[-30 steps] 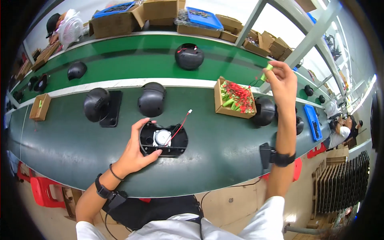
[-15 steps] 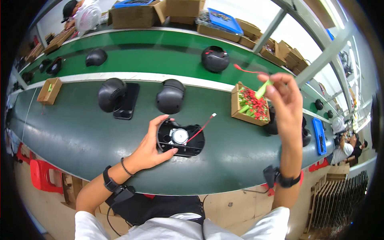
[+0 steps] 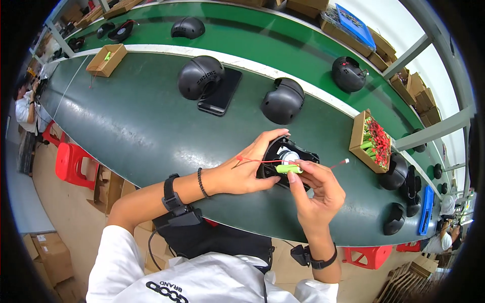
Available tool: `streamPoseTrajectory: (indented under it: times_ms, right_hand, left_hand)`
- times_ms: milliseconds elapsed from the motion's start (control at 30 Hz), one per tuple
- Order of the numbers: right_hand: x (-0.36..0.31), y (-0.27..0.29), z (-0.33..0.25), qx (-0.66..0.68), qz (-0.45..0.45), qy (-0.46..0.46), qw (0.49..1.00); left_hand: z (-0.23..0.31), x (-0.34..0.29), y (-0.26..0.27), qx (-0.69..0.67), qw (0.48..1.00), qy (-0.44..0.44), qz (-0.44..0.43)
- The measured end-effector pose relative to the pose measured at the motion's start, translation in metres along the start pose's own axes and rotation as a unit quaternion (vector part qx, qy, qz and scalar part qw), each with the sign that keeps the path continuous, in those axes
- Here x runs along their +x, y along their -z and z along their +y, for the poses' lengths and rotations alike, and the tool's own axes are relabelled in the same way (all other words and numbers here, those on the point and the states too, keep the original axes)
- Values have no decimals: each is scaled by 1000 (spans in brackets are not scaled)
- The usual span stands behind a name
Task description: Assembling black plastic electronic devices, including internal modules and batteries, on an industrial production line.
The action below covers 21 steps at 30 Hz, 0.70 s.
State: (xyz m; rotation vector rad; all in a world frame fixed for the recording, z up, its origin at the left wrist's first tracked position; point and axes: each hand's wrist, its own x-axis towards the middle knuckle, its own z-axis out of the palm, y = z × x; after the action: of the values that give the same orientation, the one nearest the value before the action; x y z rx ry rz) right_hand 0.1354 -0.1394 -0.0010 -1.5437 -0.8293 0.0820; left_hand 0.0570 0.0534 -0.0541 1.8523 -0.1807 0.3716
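A black plastic shell [image 3: 273,150] lies on the bench in front of me, its open side up. Inside it shows a round silver speaker-like part [image 3: 288,155], and a thin red wire with a white plug sticks out to the right. My left hand [image 3: 251,166] grips the shell's left side, thumb at the near edge and fingers at the far edge. Pinched in my right hand [image 3: 319,194] is a green cylindrical battery [image 3: 289,169], held just over the shell. Its red lead stretches left across my left hand. Whether the battery touches the shell I cannot tell.
Beyond the shell stand two rounded black covers [image 3: 284,101], one beside a dark phone [image 3: 221,92]. To the right are a cardboard box [image 3: 357,132] of green batteries, more black shells [image 3: 394,171] and a blue tray [image 3: 426,209]. A green conveyor belt [image 3: 262,35] runs behind a white rail.
My right hand has come from beside the battery box to the shell, bringing the green battery. My left hand still holds the shell. The whole view has swung leftward.
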Motion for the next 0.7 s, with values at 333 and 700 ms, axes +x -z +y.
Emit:
streamPoseTrajectory:
  times_ms: [333, 700]
  right_hand:
    - [-7, 0, 14, -199, -55, 171, 963]
    - [8, 13, -1, -331, -174, 200, 906]
  left_hand:
    - [3, 1, -1, 23, 999, -9, -26]
    - [22, -7, 45, 43, 987, -39, -147]
